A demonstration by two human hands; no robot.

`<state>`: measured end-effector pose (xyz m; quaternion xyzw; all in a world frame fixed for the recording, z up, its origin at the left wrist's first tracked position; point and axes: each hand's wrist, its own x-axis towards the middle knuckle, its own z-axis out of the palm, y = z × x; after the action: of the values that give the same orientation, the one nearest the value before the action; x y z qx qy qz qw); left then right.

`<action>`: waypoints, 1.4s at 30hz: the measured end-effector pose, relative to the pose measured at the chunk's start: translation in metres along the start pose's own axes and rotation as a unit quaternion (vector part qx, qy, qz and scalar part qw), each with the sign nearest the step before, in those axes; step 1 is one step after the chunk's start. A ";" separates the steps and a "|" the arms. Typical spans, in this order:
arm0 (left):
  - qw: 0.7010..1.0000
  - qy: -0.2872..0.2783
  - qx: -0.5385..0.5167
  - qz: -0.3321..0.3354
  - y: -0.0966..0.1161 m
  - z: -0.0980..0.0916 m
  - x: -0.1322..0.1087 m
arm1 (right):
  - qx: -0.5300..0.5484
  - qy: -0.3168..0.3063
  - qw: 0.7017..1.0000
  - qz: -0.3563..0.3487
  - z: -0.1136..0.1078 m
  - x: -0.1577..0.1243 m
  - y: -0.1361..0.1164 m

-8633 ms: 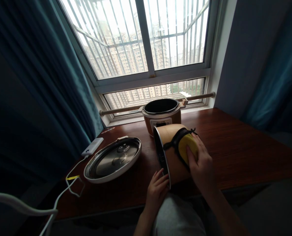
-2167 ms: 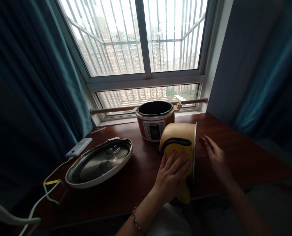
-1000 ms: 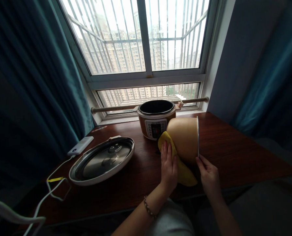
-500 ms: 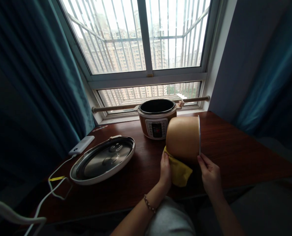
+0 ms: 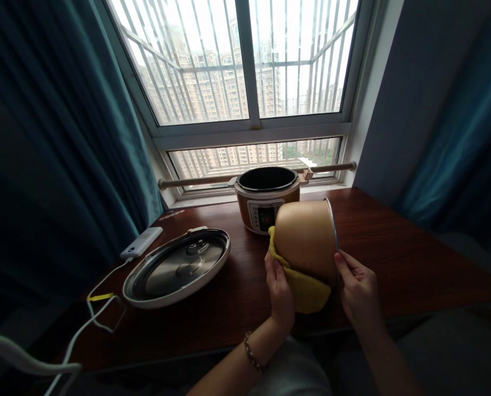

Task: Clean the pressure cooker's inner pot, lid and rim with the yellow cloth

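A gold inner pot (image 5: 305,234) is tipped on its side above the table, its rim facing right. My right hand (image 5: 356,283) pinches that rim, thumb and fingers closed on it. Against the base and underside of the pot, my left hand (image 5: 279,286) presses a yellow cloth (image 5: 309,289), whose loose part hangs below. Behind the pot stands an electric cooker (image 5: 249,206) with its top uncovered and a lit display on its front. The inside of the inner pot is turned away from view.
A cooker lid (image 5: 175,300) lies with its metal inner side up on the left of the wooden table (image 5: 237,297). Beyond it is a white power bank (image 5: 142,242) with a white cable (image 5: 78,335). A rail (image 5: 204,180) crosses the window behind the cooker.
The inner pot has turned slightly, its rim tilting. My left hand and the yellow cloth have shifted toward the pot's base, and the cloth now spreads higher along it. The view has swung slightly left.
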<state>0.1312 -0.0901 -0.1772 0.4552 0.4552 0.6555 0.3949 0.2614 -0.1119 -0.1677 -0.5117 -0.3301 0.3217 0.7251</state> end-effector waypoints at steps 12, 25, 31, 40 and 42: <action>0.777 -0.252 0.410 0.406 0.007 -0.001 -0.010 | 0.157 -0.096 0.978 0.104 0.014 0.010 -0.033; 0.876 -0.129 0.367 0.284 -0.012 -0.002 0.004 | -0.071 -0.149 0.985 0.040 -0.016 -0.008 0.018; 0.789 -0.273 0.411 0.366 0.001 0.001 -0.005 | -0.092 -0.124 0.988 -0.006 -0.013 -0.009 0.021; 0.926 -0.135 0.280 0.215 -0.020 0.001 0.008 | -0.087 -0.041 0.995 -0.012 -0.008 -0.002 0.016; 0.966 -0.112 0.178 0.151 -0.027 0.002 0.011 | -0.080 -0.042 0.996 -0.013 -0.007 -0.001 0.015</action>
<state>0.1324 -0.0718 -0.1999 0.6519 0.4440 0.5605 0.2523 0.2646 -0.1121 -0.1840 -0.5500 -0.3912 0.3058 0.6715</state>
